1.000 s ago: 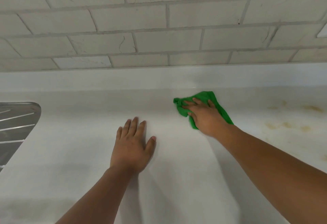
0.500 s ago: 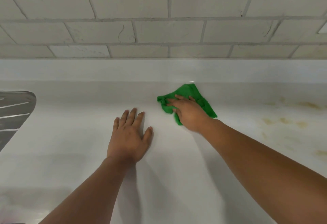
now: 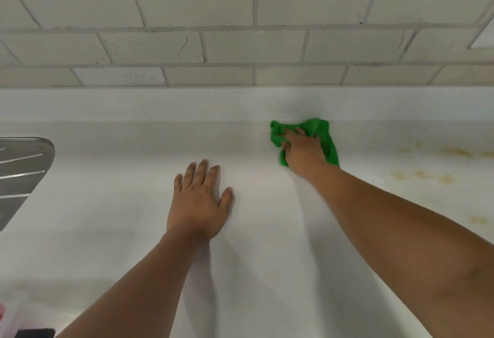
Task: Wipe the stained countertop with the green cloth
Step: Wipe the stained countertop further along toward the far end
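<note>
At the far left edge, a ridged metal draining board (image 3: 25, 174) cuts into the white countertop (image 3: 107, 231). From there, smooth surface runs right to my left hand (image 3: 199, 201), which lies palm down on the counter with its fingers straight and close together, holding nothing. More white surface lies between my two arms. Further right and nearer the back, the green cloth (image 3: 326, 137) sits bunched just below the raised back ledge (image 3: 133, 102). My right hand (image 3: 304, 153) presses it down with fingers spread over it. Right of the cloth, yellowish-brown stains (image 3: 422, 174) dot the counter out to the right edge, well apart from the cloth. Behind the ledge rises a wall of pale brick-shaped tiles (image 3: 254, 17). Low in the left corner sit something clear (image 3: 10, 316) and something dark (image 3: 34, 333), both too blurred to tell.
</note>
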`<state>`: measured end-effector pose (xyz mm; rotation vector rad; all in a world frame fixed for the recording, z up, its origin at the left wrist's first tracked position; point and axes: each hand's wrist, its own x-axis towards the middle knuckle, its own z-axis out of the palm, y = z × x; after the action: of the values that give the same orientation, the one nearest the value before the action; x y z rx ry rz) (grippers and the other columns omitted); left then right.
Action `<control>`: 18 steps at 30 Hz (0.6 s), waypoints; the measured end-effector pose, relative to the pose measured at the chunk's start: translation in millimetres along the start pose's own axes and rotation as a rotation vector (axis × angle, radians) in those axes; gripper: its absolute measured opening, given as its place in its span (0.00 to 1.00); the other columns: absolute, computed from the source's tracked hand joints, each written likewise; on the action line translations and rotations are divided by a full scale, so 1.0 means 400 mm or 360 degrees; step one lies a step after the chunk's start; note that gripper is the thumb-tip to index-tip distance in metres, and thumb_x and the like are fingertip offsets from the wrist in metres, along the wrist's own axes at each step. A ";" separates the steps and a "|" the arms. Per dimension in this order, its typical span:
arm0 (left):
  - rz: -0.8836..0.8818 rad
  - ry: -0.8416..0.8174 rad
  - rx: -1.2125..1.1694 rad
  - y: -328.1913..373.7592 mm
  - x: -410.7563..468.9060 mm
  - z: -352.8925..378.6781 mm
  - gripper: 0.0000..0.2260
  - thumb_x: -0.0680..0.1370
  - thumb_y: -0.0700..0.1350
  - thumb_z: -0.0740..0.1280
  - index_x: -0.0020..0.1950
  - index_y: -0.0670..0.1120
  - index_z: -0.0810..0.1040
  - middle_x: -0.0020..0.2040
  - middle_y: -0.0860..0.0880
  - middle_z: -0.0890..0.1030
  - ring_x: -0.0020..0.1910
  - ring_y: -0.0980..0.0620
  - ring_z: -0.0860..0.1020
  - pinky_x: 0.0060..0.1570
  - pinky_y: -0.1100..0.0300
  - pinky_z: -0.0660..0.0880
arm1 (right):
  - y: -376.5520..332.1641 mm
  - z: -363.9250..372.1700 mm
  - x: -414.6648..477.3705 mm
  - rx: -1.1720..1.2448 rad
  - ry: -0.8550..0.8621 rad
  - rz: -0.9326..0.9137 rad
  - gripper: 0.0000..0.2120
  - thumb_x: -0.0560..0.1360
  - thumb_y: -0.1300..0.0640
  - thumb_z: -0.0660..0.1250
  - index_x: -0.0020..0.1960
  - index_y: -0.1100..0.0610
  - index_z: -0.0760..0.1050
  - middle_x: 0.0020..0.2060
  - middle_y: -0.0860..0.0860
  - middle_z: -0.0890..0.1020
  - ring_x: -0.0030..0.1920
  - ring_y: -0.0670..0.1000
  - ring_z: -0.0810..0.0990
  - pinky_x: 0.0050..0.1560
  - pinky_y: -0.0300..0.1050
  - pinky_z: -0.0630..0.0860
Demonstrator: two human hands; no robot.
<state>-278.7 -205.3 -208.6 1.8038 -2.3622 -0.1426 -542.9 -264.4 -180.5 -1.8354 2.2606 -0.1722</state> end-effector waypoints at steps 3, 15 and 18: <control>-0.0004 -0.0017 0.0026 0.005 0.001 0.002 0.32 0.78 0.66 0.44 0.79 0.53 0.56 0.80 0.50 0.53 0.79 0.48 0.48 0.77 0.46 0.48 | -0.027 0.014 -0.079 0.0120 -0.0015 -0.0152 0.21 0.83 0.54 0.53 0.75 0.49 0.62 0.75 0.57 0.63 0.74 0.56 0.63 0.75 0.52 0.54; -0.0055 -0.0398 -0.0138 0.044 -0.037 -0.099 0.19 0.83 0.52 0.53 0.71 0.48 0.69 0.74 0.47 0.66 0.72 0.45 0.64 0.69 0.42 0.62 | -0.040 0.052 -0.514 0.0088 -0.0142 -0.0540 0.20 0.83 0.58 0.55 0.73 0.50 0.66 0.76 0.45 0.62 0.77 0.51 0.55 0.76 0.58 0.49; -0.0046 -0.0237 -0.0241 0.031 -0.168 -0.108 0.15 0.82 0.46 0.56 0.66 0.45 0.73 0.68 0.47 0.72 0.69 0.44 0.69 0.67 0.46 0.66 | -0.025 0.066 -0.654 0.0126 -0.0193 -0.0657 0.19 0.82 0.58 0.55 0.73 0.50 0.67 0.76 0.45 0.62 0.77 0.51 0.54 0.76 0.59 0.47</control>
<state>-264.9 -136.1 -169.0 1.8139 -2.3499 -0.4622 -476.6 -9.9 -177.6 -2.1817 1.7483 -0.2067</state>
